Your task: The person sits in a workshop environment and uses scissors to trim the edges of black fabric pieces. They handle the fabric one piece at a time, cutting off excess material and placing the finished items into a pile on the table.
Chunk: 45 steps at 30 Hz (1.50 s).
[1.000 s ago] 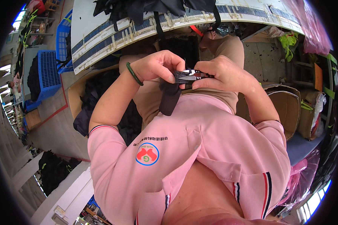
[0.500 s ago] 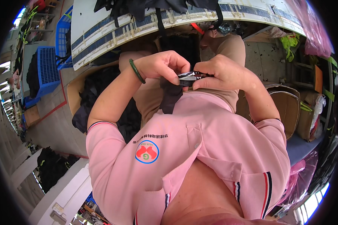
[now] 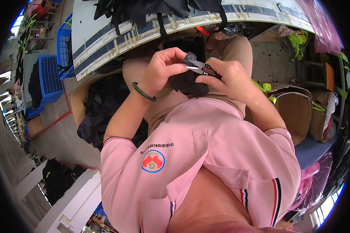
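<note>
Above my lap, my left hand (image 3: 162, 69), with a green bangle at its wrist, pinches a dark fabric strap (image 3: 190, 58) between thumb and fingers. The strap's end carries stitching in a crossed square. My right hand (image 3: 230, 76) is closed around small thread snips (image 3: 210, 71). Their bright blades are parted and point left at the strap, close to my left fingertips. Below the blades, a dark cloth piece (image 3: 190, 83) hangs over my lap; whether it belongs to the strap I cannot tell.
Ahead is a worn table (image 3: 105, 44) with black fabric pieces (image 3: 138, 11) hanging over its edge. A carton (image 3: 79, 91) of dark fabric stands left of my legs. Further left is a blue plastic crate (image 3: 50, 77). Open cardboard boxes (image 3: 293, 110) stand at my right.
The snips have turned and their blades now stand apart. My left hand has lifted slightly, bringing the strap's stitched end up into sight. The dark cloth has shifted right over my lap.
</note>
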Each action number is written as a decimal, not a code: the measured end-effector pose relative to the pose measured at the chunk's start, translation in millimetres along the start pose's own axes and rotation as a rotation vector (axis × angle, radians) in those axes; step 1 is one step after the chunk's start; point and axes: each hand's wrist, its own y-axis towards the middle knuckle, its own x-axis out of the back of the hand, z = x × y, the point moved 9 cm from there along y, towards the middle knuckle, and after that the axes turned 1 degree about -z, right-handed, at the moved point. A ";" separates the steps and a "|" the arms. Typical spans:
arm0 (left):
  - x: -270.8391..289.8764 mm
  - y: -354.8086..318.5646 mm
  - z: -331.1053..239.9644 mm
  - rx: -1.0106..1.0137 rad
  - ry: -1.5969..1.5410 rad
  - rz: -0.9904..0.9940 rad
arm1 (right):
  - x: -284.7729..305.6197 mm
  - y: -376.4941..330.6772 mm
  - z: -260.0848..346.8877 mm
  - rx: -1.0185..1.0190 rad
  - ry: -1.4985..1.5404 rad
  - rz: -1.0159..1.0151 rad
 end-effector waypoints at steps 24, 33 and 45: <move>-9.4 -3.4 -11.8 -0.146 -0.078 -0.020 | 2.6 7.1 2.2 -0.028 0.032 -0.029; -11.2 -2.4 -10.1 -0.139 -0.027 -0.027 | 4.6 4.0 4.1 -0.004 -0.095 -0.024; 77.3 -54.8 -49.2 -0.227 0.757 -0.299 | 23.9 15.9 -60.4 -0.216 -0.036 -0.075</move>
